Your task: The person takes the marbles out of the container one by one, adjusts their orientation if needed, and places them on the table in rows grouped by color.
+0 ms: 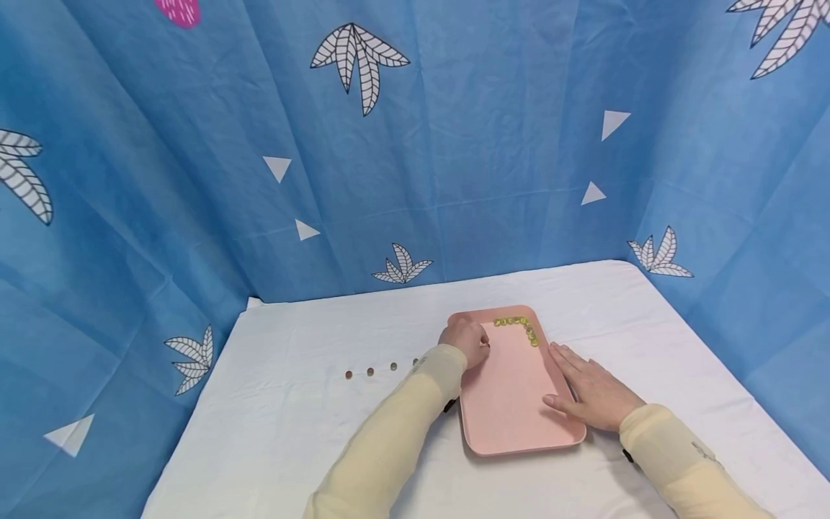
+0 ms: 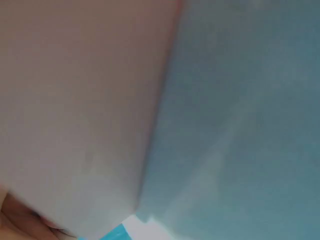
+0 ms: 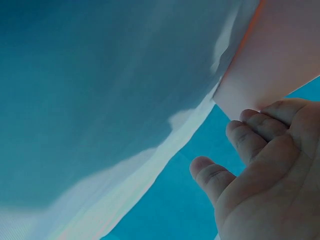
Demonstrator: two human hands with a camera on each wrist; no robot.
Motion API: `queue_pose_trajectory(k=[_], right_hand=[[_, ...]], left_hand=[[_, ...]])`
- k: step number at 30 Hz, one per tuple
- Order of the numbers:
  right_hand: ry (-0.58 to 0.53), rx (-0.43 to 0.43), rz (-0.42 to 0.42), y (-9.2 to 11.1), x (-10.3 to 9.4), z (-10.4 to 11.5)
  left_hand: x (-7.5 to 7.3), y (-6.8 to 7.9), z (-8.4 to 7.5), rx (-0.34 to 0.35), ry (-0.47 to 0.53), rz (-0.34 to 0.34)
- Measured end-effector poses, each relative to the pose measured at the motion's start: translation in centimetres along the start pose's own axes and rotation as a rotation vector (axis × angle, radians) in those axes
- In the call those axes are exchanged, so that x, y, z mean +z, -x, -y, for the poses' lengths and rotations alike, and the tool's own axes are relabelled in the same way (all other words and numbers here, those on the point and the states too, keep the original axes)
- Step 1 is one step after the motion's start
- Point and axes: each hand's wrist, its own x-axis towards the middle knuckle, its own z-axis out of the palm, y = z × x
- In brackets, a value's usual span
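1. One pink tray (image 1: 506,404) lies flat on the cloth, between the two hands. It looks light and stiff, probably smooth plastic, so it could slide if nudged; its raised rim seems the best place to take hold.
2. Inside it, about eight yellow beads (image 1: 524,320) form a bent row along the far edge and down the right side. They sit so close together that the count is uncertain. They look hard, light and perhaps slippery; a fingertip pinch from the sides should suit them.
3. One left hand (image 1: 464,342) is over the tray's far left part, fingers curled. A dark speck shows by the fingertips, but I cannot tell whether they are clamped on a bead or simply together.
4. One right hand (image 1: 593,393) rests against the tray's right side, fingers straight and grasping nothing, thumb apart from them and reaching over the rim.
5. Left of the tray, four dark beads (image 1: 370,372) show in a spaced line, the last beside the left sleeve (image 1: 382,440); that arm may hide more.
6. Beneath is one white cloth (image 1: 279,432); beyond, a blue curtain (image 1: 486,166) with five white triangles and six leaf prints.
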Motion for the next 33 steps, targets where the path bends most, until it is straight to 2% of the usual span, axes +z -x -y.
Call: queue_pose_trajectory(k=[9, 15, 20, 27, 33], right_hand=[[-0.011, -0.008, 0.002, -0.3, -0.1, 0.0], [-0.014, -0.008, 0.01, -0.2, 0.0, -0.2], [-0.02, -0.016, -0.003, -0.2, -0.1, -0.2], [-0.013, -0.024, -0.017, 0.0, 0.0, -0.2], [-0.007, -0.024, -0.008, -0.2, 0.0, -0.1]], left_hand=[[-2.2, 2.0, 0.0, 0.098, 0.025, -0.134], [-3.6, 4.6, 1.5, 0.146, 0.094, -0.195], [-4.6, 7.0, 4.1, 0.143, 0.155, -0.292], [-5.8, 10.2, 9.4, 0.096, 0.166, -0.44], [-6.0, 13.0, 14.0, 0.008, 0.168, -0.493]])
